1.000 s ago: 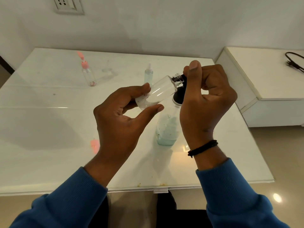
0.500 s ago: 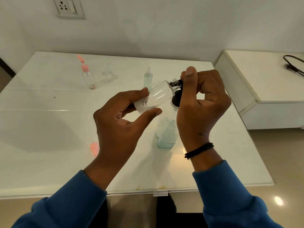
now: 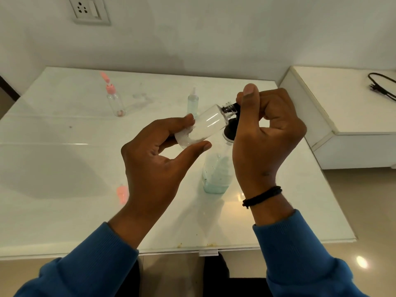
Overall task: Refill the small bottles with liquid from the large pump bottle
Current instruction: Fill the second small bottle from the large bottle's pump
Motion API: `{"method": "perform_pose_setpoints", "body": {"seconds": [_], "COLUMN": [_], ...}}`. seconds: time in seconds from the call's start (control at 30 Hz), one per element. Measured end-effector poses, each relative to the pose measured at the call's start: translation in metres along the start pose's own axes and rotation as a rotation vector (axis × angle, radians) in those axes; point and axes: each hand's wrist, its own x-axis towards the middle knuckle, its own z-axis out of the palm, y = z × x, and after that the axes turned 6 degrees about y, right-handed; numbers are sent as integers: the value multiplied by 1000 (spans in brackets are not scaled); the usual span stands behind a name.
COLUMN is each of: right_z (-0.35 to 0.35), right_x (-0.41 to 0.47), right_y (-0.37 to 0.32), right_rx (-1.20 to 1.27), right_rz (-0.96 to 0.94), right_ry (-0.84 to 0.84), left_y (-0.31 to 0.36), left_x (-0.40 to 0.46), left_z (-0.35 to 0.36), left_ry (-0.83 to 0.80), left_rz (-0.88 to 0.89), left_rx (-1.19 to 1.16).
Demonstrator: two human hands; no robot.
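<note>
Above the large pump bottle (image 3: 216, 168), which stands on the white surface (image 3: 64, 168) with a pale green remnant at its base, we see a small clear bottle (image 3: 201, 127) held nearly on its side, its threaded neck meeting the black pump head (image 3: 231, 127). Our left hand (image 3: 158, 159) pinches the small bottle's base between thumb and fingertips; our right hand (image 3: 263, 142) is curled around the pump head, thumb raised over the nozzle. Compared with a second ago, little has shifted: the grip is the same, both hands have drifted slightly toward the pump bottle's near side, and the small bottle shows only a film of foam near its bottom, no visible rise in level. We judge the refill is at its start, the pump not yet delivering much. Beyond the pump bottle, toward the wall, stand a small bottle with pale green liquid (image 3: 192, 102) and, farther left, a pink-capped bottle (image 3: 115, 101) with its lid flipped open and almost empty. Left of the pump bottle, near our wrist, lies a pink cap (image 3: 122, 194). At least two bottles appear to await filling.
</note>
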Motion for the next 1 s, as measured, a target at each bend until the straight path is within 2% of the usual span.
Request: {"method": "perform_pose_setpoints", "body": {"seconds": [1.0], "right_z": [0], "right_x": [-1], "right_y": [-2], "right_rx": [22], "right_rz": [28], "right_ry": [-25], "left_y": [-1], "left_x": [-1], "left_z": [0], "left_ry": [4], "left_rz": [-19], "left_rx": [-12]}}
